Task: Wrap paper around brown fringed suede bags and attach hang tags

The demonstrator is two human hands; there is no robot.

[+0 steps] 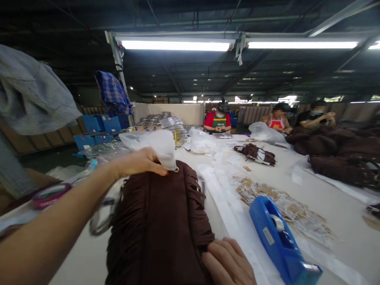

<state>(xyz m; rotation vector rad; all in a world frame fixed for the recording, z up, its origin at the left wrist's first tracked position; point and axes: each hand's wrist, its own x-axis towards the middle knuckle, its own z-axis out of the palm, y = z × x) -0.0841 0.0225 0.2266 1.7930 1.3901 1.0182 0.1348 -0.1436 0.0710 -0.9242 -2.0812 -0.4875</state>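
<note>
A dark brown fringed bag [166, 221] stands close in front of me, its smooth narrow side facing up and fringe hanging along both edges. At its far end, a gold ring [177, 169] shows beside a piece of white translucent wrapping [162, 146]. My left hand [145, 162] is closed on that wrapping, thumb against the bag's end. Lower right, my right hand [228, 263] has its fingers curled against the fringed edge; its fingertips are partly hidden by the bag.
A blue tape dispenser [274, 237] stands to the right, beside a heap of small tags [285, 202]. Brown bags [341, 154] are piled at far right. A pink tape roll [52, 196] lies left. Across the table sit several people, including a person in a green apron [218, 122].
</note>
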